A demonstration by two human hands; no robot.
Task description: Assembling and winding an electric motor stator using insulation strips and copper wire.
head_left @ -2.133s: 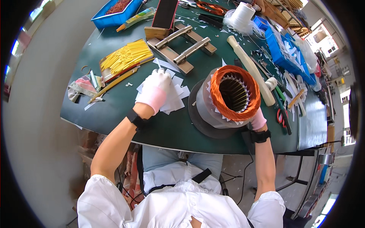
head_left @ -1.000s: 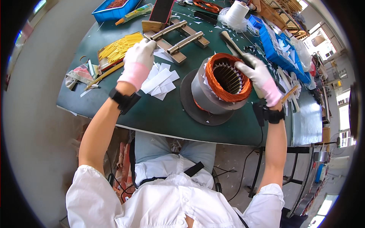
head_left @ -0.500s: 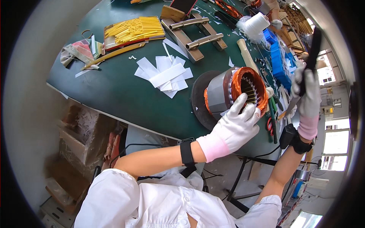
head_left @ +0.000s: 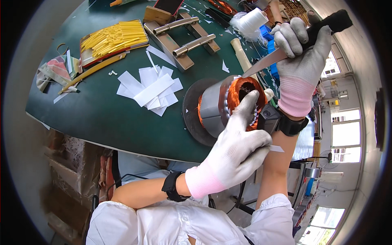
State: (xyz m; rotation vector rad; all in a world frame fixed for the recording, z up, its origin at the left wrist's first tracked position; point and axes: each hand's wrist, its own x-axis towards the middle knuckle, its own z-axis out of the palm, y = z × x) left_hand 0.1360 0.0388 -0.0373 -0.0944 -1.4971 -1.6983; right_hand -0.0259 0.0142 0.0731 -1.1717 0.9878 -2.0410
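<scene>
On the green table a grey motor stator (head_left: pixel 212 107) lies tilted against a dark round disc (head_left: pixel 191 126), its copper windings (head_left: pixel 234 97) facing right. My left hand (head_left: pixel 234 155), in a white glove, lays its index finger on the winding opening. Its other fingers are curled, with a white paper strip (head_left: pixel 277 149) poking out from them. My right hand (head_left: pixel 301 53), gloved too, grips the black handle of a knife-like tool (head_left: pixel 265 62). The tip of that flat metal blade is at the upper edge of the windings.
Loose white paper strips (head_left: pixel 153 90) lie left of the stator. Behind them are a tray of yellow sticks (head_left: pixel 112 40) and a metal frame with two bars (head_left: pixel 179 38). A white thread spool (head_left: pixel 252 21) and a pale wooden mallet handle (head_left: pixel 241 55) sit farther back.
My right hand has swung the blade from upright at the right to the windings. My left hand has drawn back, its index finger stretched, and a paper strip now shows in it. The view shifted.
</scene>
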